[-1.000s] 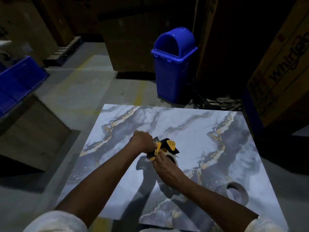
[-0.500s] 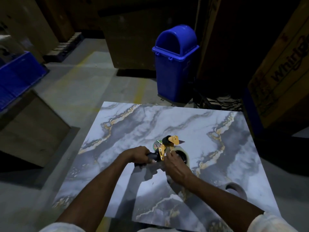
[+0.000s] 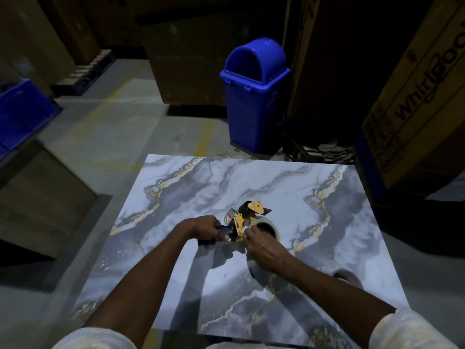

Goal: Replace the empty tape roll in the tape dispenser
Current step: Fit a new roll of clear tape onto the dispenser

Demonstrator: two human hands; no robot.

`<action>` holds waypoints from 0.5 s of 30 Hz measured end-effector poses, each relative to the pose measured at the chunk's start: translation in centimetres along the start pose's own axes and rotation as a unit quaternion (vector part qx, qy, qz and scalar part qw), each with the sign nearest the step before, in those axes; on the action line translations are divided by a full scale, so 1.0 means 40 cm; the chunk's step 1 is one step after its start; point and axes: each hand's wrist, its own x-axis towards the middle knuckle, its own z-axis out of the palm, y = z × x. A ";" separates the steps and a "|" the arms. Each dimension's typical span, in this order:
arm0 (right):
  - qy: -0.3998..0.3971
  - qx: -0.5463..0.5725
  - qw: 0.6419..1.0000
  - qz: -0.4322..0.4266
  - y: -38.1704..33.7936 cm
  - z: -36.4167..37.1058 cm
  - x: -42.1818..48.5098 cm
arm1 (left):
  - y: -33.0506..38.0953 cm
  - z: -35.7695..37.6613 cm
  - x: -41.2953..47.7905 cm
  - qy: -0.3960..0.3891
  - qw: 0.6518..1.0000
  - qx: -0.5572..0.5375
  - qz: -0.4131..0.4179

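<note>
Tape dispenser (image 3: pixel 245 220): it is held up over the middle of the desk (image 3: pixel 327 197). It looks hard, made of yellow metal plates and black plastic, and likely light enough for one hand. The top end looks like it has a sharp cutter, so fingers should stay away from there.

Handle: black, thick and rounded. It is the best place to take hold.

Left hand (image 3: pixel 206 229): its grip is wrapped tight around the black handle.

Clear tape roll (image 3: pixel 268 226): a shiny round ring with a dark hole in the middle. It sits on the side of the dispenser, away from the handle. It is likely firm on its rim, slippery on the outside and sticky where the tape peels. Best held by the rim or through the hole.

Right hand (image 3: pixel 264 250): its fingertips are pinched together at the yellow plate, just beside the roll. I cannot tell if they hold the tape end or only press the frame.

Empty roll (image 3: pixel 348 277): a dull brownish ring that looks like cardboard, lying flat near the right edge of the desk, well apart from the hands. It is probably very light and easy to squash.

Desk: flat, smooth and glossy, with a grey and white marble look and gold lines. Things may slide on it.

Blue bin (image 3: pixel 254 96): hard plastic with a domed lid, on the floor past the far edge of the desk.
</note>
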 end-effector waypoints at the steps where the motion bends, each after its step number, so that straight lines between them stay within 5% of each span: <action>1: -0.006 0.010 1.000 0.015 -0.003 -0.004 0.003 | -0.002 0.001 -0.001 0.004 1.000 0.010 0.003; 7: -0.042 0.118 0.978 0.167 -0.009 -0.026 0.024 | -0.013 0.040 -0.014 0.073 0.994 0.064 0.052; 15: 0.139 0.245 0.858 0.430 0.025 -0.055 0.044 | 0.016 0.114 -0.023 0.212 0.957 0.184 0.078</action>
